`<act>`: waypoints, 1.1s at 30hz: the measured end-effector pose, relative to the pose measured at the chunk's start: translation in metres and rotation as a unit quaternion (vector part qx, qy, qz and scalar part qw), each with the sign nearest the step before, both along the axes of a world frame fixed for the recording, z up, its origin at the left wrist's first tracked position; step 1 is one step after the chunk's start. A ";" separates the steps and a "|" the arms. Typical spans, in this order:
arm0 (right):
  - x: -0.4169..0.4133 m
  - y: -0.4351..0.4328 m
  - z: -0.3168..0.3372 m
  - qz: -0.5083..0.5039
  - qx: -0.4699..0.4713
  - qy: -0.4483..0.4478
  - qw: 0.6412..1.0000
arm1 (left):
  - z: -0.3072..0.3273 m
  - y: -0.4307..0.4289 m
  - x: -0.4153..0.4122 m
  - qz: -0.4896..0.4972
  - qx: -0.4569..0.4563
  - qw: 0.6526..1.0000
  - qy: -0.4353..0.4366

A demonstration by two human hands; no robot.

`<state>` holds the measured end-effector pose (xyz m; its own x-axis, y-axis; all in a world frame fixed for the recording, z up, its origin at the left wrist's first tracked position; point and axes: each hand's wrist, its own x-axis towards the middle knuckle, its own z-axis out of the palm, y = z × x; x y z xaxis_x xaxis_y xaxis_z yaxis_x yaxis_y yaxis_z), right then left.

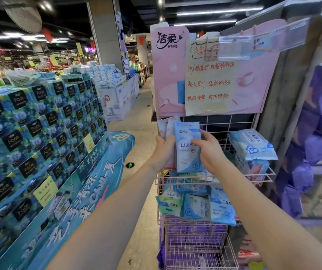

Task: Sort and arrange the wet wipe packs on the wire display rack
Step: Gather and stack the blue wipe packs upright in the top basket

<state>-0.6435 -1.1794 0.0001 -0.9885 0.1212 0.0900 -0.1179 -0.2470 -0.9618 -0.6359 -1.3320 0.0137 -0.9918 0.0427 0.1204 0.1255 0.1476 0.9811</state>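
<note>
The blue pack [188, 147] stands upright at the front of a small fan of packs, held up before the top tier of the wire rack [265, 175] and not resting on it. The right hand [208, 152] curls its fingers over that pack's right edge and face. The left hand [164, 151] grips the fan from the left, with the pink packs [168, 125] poking up behind the blue one. The likeliest trouble, as I judge it, is the fan itself. The film looks slick, so if either hand eases off to place one pack, those behind could slide out and fall to the floor or into the jumbled lower packs [195, 203] directly below the grip. Just right of the grip, the large packs [251, 145] are stacked with the upper one tilted and overhanging, and a nudge from the right wrist could tip it off. Sorting could also slip, since the rear packs' faces are mostly hidden.
</note>
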 end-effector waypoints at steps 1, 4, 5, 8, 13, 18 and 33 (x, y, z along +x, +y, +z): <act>0.000 -0.001 0.001 0.000 0.003 0.000 1.000 | -0.004 0.000 -0.008 0.016 -0.004 1.000 0.001; 0.000 0.003 0.001 -0.003 0.008 0.006 1.000 | -0.009 -0.009 -0.023 0.021 -0.005 0.999 -0.026; -0.001 0.004 0.002 -0.003 0.008 0.006 1.000 | -0.008 -0.012 -0.024 0.015 -0.013 0.999 -0.028; -0.003 0.002 0.003 -0.007 0.007 0.006 1.000 | -0.009 -0.022 -0.025 -0.026 -0.055 0.998 0.004; -0.007 -0.003 0.002 -0.011 -0.022 -0.002 1.000 | -0.022 -0.042 -0.040 -0.014 -0.151 0.988 0.004; -0.003 0.002 0.009 -0.027 0.026 0.023 0.999 | -0.010 -0.050 -0.032 -0.014 -0.152 0.988 0.005; 0.000 0.027 -0.001 -0.033 0.041 0.020 0.998 | -0.021 -0.048 -0.051 0.000 -0.294 0.955 -0.047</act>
